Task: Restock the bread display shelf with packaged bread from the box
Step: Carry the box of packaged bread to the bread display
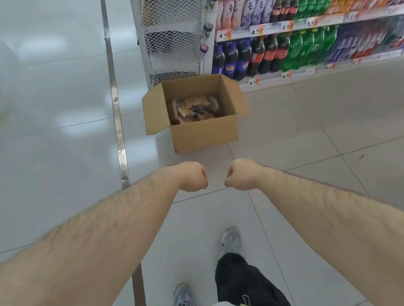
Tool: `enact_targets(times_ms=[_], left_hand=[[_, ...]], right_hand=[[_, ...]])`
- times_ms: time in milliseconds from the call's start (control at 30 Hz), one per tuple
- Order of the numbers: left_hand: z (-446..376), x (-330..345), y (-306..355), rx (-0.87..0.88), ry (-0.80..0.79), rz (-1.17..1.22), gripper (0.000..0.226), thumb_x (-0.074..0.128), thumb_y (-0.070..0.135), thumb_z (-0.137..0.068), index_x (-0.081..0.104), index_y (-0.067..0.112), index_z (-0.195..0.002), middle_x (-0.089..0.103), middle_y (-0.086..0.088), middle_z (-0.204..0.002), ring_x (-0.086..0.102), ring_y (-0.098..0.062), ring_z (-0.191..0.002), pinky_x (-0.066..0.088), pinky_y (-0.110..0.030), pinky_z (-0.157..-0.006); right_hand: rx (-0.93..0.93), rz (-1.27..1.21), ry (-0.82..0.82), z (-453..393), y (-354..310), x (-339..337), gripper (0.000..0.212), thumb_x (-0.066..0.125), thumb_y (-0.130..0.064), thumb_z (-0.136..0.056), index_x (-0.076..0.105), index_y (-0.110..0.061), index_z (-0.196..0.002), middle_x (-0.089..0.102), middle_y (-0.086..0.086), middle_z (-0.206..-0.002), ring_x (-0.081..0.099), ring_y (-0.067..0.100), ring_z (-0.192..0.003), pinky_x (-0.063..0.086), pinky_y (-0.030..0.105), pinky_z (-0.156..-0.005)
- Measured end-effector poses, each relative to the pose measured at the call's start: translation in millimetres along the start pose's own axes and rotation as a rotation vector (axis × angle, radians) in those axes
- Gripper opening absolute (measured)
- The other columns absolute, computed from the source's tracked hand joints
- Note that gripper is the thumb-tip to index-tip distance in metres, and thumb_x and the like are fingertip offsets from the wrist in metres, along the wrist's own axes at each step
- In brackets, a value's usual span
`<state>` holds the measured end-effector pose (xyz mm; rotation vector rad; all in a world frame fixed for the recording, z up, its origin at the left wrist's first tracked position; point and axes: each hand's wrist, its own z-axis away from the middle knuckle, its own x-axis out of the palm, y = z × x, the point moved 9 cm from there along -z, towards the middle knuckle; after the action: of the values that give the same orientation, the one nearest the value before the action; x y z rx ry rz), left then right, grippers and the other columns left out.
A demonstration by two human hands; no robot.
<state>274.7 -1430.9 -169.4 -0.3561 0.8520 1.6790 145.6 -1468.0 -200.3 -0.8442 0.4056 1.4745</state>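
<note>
The left hand (192, 176) is a fist, fingers curled on nothing. Just beside it, apart, the right hand (239, 175) is fisted too. Beyond them the open box (202, 132) of packaged bread (195, 108) stands on the floor (318, 128) by the drinks shelf (307, 24).

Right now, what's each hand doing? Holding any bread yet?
Left hand: closed in a fist, holding nothing.
Right hand: closed in a fist, holding nothing.
The bread is in the box on the floor ahead.
</note>
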Motion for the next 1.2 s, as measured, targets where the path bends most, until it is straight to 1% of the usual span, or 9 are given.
enact_targets(times_ms=[133,233,367,500,633,800,1033,1100,1200], left_hand=[[-86,-56,3,-0.018,0.001,0.044,0.027,0.051,0.023,-0.097,0.064,0.017,-0.120,0.063,0.000,-0.122,0.057,-0.020,-0.109,0.048,-0.033,-0.094],[-155,-97,8,-0.058,0.026,0.106,0.027,0.052,0.023,-0.097,0.063,0.019,-0.122,0.062,0.000,-0.122,0.057,-0.021,-0.113,0.048,-0.036,-0.098],[-239,-149,24,-0.080,0.035,0.180,0.025,0.052,0.022,-0.096,0.063,0.022,-0.118,0.061,0.002,-0.117,0.056,-0.019,-0.106,0.049,-0.032,-0.089],[-312,-190,34,-0.072,0.050,0.297,0.013,0.052,0.020,-0.096,0.059,0.026,-0.106,0.058,0.005,-0.104,0.055,-0.016,-0.097,0.044,-0.028,-0.078],[-385,-222,34,-0.066,0.060,0.355,0.024,0.051,0.018,-0.097,0.063,0.021,-0.118,0.060,0.002,-0.113,0.057,-0.016,-0.103,0.048,-0.029,-0.086],[-484,-245,32,-0.049,0.047,0.405,0.029,0.049,0.019,-0.098,0.066,0.018,-0.121,0.064,-0.002,-0.123,0.058,-0.016,-0.109,0.048,-0.028,-0.089],[-606,-244,34,-0.115,-0.020,0.486,0.028,0.049,0.015,-0.098,0.067,0.011,-0.119,0.064,-0.006,-0.125,0.059,-0.023,-0.114,0.048,-0.031,-0.094],[-652,-233,32,-0.164,-0.018,0.507,0.029,0.050,0.019,-0.097,0.062,0.014,-0.123,0.061,-0.004,-0.128,0.056,-0.023,-0.116,0.047,-0.032,-0.096],[-722,-218,31,-0.206,0.005,0.540,0.035,0.052,0.025,-0.097,0.056,0.015,-0.130,0.051,-0.006,-0.137,0.053,-0.023,-0.121,0.044,-0.031,-0.099]], right_hand=[[-0.008,-0.092,0.030,-87,19,-59,0.031,0.058,-0.025,-0.088,0.070,0.003,-0.095,0.065,0.011,-0.081,0.058,0.024,-0.074,0.052,0.034,-0.068],[0.025,-0.256,0.066,-155,42,-104,0.020,0.056,-0.024,-0.089,0.065,-0.007,-0.082,0.068,0.010,-0.079,0.064,0.026,-0.076,0.058,0.040,-0.076],[0.122,-0.457,0.030,-233,79,-152,0.021,0.055,-0.022,-0.090,0.068,-0.007,-0.090,0.074,0.015,-0.090,0.071,0.029,-0.088,0.058,0.040,-0.077],[0.200,-0.535,0.014,-301,110,-190,0.020,0.056,-0.023,-0.091,0.068,-0.007,-0.091,0.072,0.013,-0.086,0.068,0.027,-0.080,0.056,0.038,-0.074],[0.279,-0.609,-0.006,-370,137,-207,0.015,0.056,-0.022,-0.090,0.063,-0.009,-0.088,0.067,0.013,-0.084,0.061,0.026,-0.075,0.047,0.031,-0.063],[0.399,-0.692,0.020,-450,172,-220,0.023,0.055,-0.025,-0.090,0.067,-0.007,-0.099,0.071,0.017,-0.095,0.068,0.031,-0.082,0.050,0.034,-0.066],[0.535,-0.811,-0.034,-561,235,-213,0.016,0.058,-0.017,-0.081,0.051,-0.011,-0.068,0.055,0.013,-0.072,0.051,0.028,-0.068,0.035,0.029,-0.054],[0.545,-0.810,-0.038,-605,257,-210,0.014,0.061,-0.020,-0.083,0.057,-0.010,-0.075,0.054,0.011,-0.078,0.051,0.028,-0.076,0.040,0.031,-0.061],[0.562,-0.782,-0.027,-672,294,-201,0.030,0.061,-0.022,-0.091,0.064,-0.001,-0.112,0.059,0.012,-0.101,0.054,0.026,-0.090,0.046,0.030,-0.076]])
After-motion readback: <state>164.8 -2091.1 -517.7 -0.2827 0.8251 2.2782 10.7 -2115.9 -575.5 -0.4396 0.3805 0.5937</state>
